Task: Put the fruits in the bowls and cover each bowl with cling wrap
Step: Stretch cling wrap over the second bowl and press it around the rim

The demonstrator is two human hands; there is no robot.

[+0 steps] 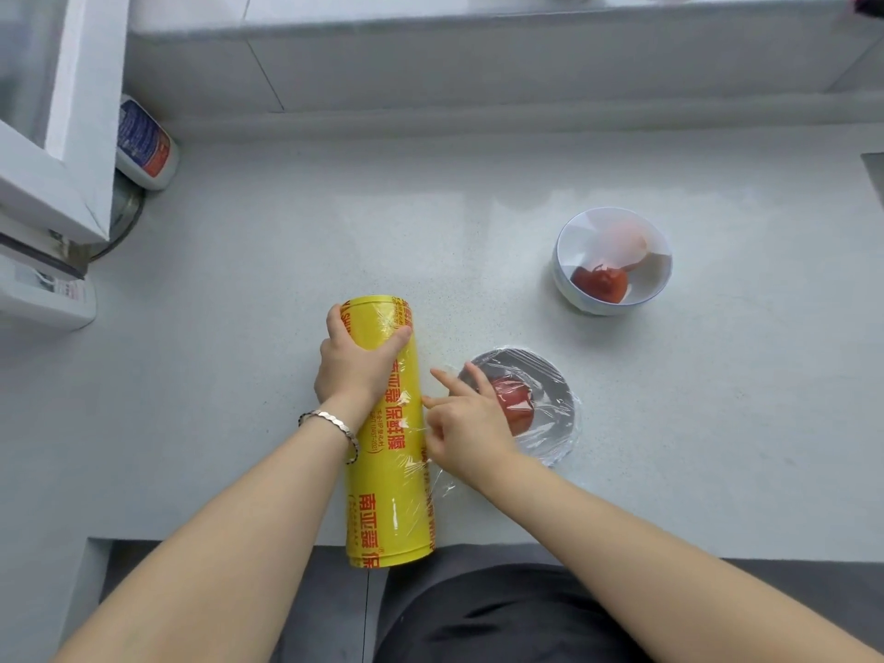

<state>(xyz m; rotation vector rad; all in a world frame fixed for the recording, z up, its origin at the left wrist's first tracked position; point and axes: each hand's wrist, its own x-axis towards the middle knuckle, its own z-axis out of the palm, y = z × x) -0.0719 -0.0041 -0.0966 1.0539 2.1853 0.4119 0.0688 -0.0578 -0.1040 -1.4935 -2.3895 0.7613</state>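
Note:
A long yellow cling wrap roll (390, 471) with red print lies on the counter, its near end over the front edge. My left hand (356, 363) grips its far end from above. My right hand (466, 423) pinches the clear film at the roll's right side, index finger stretched out. Just right of it sits a dark bowl (550, 399) holding a red fruit (516, 404), with cling film stretched over the top. Farther back right stands a white bowl (612, 260) with a red fruit (600, 282) inside and no film over it.
The pale counter (287, 260) runs to a raised backsplash ledge. A white bottle with a blue and red label (143, 143) lies at the back left beside an open white window frame (57, 136). The counter's front edge is near my body.

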